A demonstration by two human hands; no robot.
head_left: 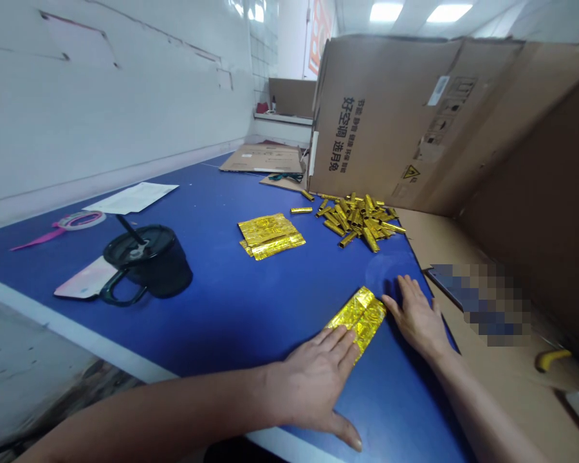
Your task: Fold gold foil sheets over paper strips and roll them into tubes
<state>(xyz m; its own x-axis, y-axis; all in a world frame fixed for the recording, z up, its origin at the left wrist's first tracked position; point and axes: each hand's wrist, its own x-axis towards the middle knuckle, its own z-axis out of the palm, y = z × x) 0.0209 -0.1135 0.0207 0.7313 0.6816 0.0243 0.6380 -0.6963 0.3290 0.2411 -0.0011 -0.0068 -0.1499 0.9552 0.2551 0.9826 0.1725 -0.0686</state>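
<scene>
A flat bundle of gold foil strips [356,321] lies on the blue table top [251,321] near its front edge. My left hand [313,379] rests flat on the bundle's near side, fingers spread across the foil. My right hand [415,315] lies open on the table, fingertips against the bundle's right end. Farther back lie a neat stack of gold foil packets [269,235] and a loose pile of gold foil tubes [359,222]. One tube [302,209] lies apart from the pile.
A black lidded mug with a straw [149,260], a tape roll [81,220], a pink strip [38,239], a card [87,278] and white paper [132,197] lie at left. A large cardboard box [390,122] stands behind the pile. A white wall runs along the left.
</scene>
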